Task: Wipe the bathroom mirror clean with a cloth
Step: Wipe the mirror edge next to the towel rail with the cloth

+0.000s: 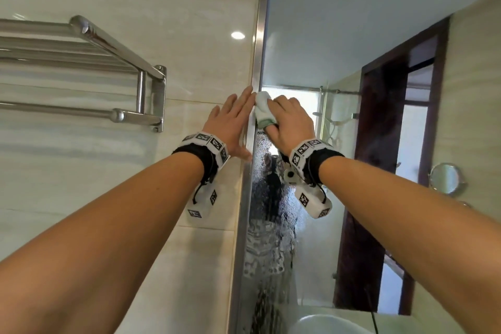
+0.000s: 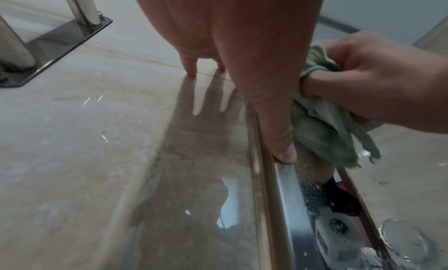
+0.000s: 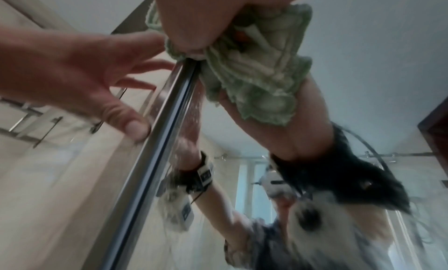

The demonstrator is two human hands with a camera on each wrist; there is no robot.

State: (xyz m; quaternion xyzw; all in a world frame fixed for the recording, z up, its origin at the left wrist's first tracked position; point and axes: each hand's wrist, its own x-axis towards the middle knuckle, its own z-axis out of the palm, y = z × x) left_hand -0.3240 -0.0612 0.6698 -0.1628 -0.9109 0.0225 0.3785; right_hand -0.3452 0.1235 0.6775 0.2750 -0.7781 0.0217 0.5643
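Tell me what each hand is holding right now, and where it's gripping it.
Right hand grips the bunched green cloth around its middle. Left hand holds nothing, flat on the wall tile.

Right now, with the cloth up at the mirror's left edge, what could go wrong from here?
Three risks, judged from what shows:
1. The left hand lies flat on the glossy wall tile, thumb against the mirror frame; it could slip.
2. The right hand holds the cloth bunched, so only a small patch may touch the mirror, leaving streaks.
3. Droplets speckle the glass below the cloth; they may run down or smear.
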